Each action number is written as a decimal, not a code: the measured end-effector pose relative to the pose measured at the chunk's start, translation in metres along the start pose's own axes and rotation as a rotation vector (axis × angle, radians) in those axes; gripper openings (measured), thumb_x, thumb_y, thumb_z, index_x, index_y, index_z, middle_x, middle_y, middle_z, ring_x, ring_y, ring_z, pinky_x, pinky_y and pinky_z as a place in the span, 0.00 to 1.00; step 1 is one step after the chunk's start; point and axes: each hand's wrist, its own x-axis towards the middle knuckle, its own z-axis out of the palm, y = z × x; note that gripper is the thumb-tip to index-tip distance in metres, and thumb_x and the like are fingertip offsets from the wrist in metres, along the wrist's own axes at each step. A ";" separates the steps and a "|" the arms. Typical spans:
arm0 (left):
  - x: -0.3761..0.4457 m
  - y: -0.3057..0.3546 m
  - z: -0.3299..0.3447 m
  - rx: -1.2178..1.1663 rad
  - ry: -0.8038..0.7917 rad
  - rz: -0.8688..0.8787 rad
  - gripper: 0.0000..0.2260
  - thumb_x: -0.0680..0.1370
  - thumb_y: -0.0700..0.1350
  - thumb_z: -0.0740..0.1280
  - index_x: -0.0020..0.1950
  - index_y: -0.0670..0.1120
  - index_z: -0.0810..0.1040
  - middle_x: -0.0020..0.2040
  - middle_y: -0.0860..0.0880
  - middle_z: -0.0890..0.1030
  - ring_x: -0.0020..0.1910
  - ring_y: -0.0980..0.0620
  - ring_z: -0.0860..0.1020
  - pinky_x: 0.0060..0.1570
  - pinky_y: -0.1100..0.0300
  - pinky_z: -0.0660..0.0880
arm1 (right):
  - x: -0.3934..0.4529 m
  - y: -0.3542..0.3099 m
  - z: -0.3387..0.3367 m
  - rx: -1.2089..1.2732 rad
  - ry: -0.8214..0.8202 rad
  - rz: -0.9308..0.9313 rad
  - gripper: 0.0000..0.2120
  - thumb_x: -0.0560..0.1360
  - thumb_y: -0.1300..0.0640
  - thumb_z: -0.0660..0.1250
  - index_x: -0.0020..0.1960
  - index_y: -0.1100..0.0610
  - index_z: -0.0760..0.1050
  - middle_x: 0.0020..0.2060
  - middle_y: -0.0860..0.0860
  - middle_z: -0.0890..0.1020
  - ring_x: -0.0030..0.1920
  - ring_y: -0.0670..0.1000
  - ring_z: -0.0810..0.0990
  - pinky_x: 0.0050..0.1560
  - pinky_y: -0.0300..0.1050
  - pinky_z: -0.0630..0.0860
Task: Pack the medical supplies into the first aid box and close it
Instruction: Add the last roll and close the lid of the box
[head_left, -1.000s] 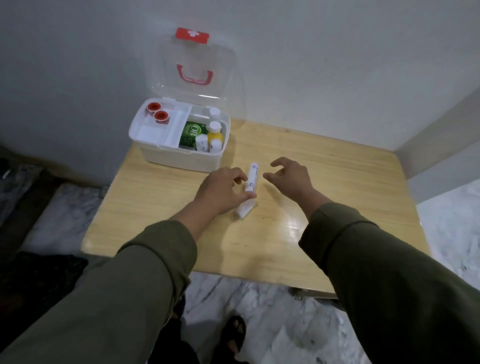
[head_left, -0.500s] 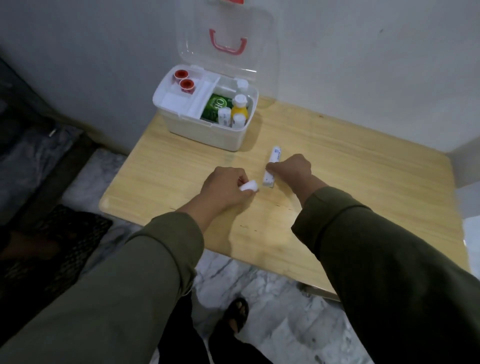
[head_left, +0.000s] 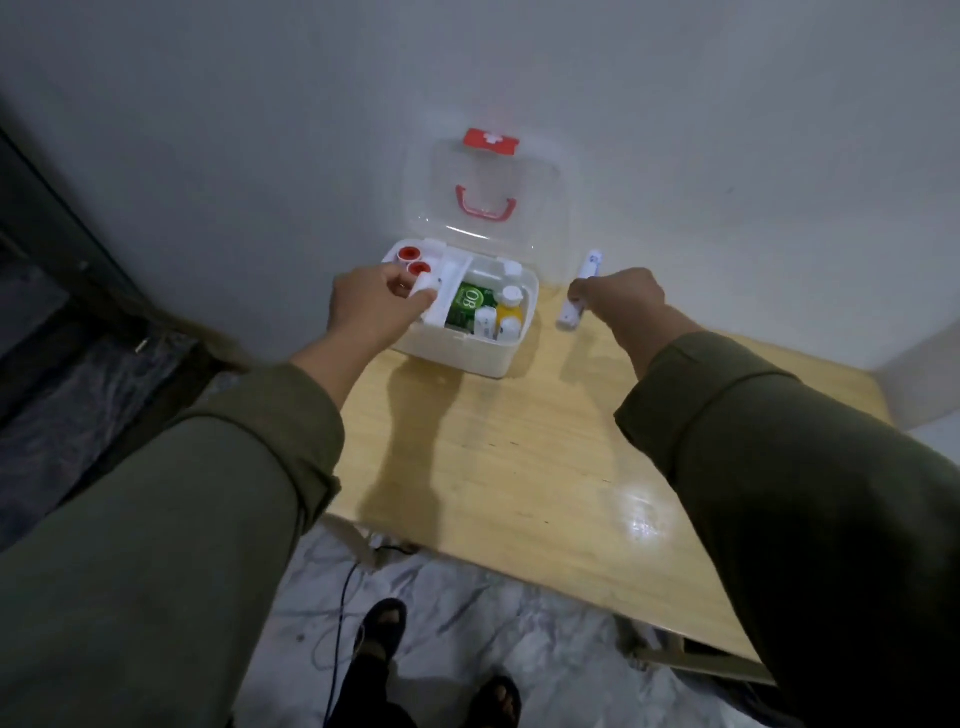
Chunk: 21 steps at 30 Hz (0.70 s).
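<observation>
— So, where is the first aid box (head_left: 470, 345)?

— At the far edge of the wooden table (head_left: 519, 467), against the grey wall (head_left: 260, 130). Its clear lid (head_left: 485, 208) stands upright, with a red handle (head_left: 485, 208) and a red clasp (head_left: 491, 141) bearing a white cross.

— What is inside?

— Two red-topped rolls (head_left: 413, 261) in the white tray (head_left: 448, 291) on the left side. In the deeper part to the right of it, a green packet (head_left: 467, 306), a yellow bottle with a white cap (head_left: 508, 306) and a few small white bottles (head_left: 487, 322).

— And the hands?

— The left hand (head_left: 371, 312) is over the tray side of the box, fingers curled round a small white item (head_left: 423, 291); what it is I cannot tell, since most of it is hidden in the grip. The right hand (head_left: 621, 296) is just right of the box, above the table, fingers closed round a long white tube (head_left: 581, 291). The tube pokes out above and below the fist, tilted, its upper end toward the wall.

— Is the tube touching the box?

— No, it is beside it, with a gap between. Both arms wear olive green sleeves (head_left: 805, 493).

— Anything lower down?

— A marbled floor (head_left: 493, 623), a dark cable (head_left: 340, 613) on it, and dark sandals (head_left: 382, 629) on the person's feet.
</observation>
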 end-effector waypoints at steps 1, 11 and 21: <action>0.009 0.000 -0.005 0.020 0.008 -0.021 0.14 0.73 0.52 0.70 0.53 0.45 0.82 0.49 0.47 0.83 0.50 0.49 0.80 0.51 0.62 0.71 | -0.001 -0.012 0.005 0.004 -0.006 -0.010 0.12 0.69 0.54 0.70 0.44 0.59 0.70 0.34 0.51 0.72 0.44 0.53 0.76 0.45 0.46 0.74; 0.085 -0.025 -0.010 0.250 -0.138 -0.072 0.15 0.71 0.54 0.70 0.51 0.45 0.82 0.48 0.46 0.83 0.46 0.46 0.80 0.43 0.58 0.75 | 0.007 -0.088 0.105 -0.123 -0.030 -0.032 0.15 0.67 0.50 0.69 0.48 0.57 0.70 0.50 0.56 0.80 0.54 0.59 0.77 0.56 0.52 0.76; 0.104 -0.051 -0.004 0.432 -0.215 0.130 0.17 0.72 0.57 0.70 0.55 0.47 0.79 0.49 0.47 0.81 0.45 0.47 0.79 0.44 0.58 0.75 | 0.022 -0.090 0.154 -0.341 0.025 0.061 0.22 0.69 0.46 0.67 0.59 0.57 0.71 0.57 0.57 0.76 0.62 0.59 0.70 0.62 0.55 0.70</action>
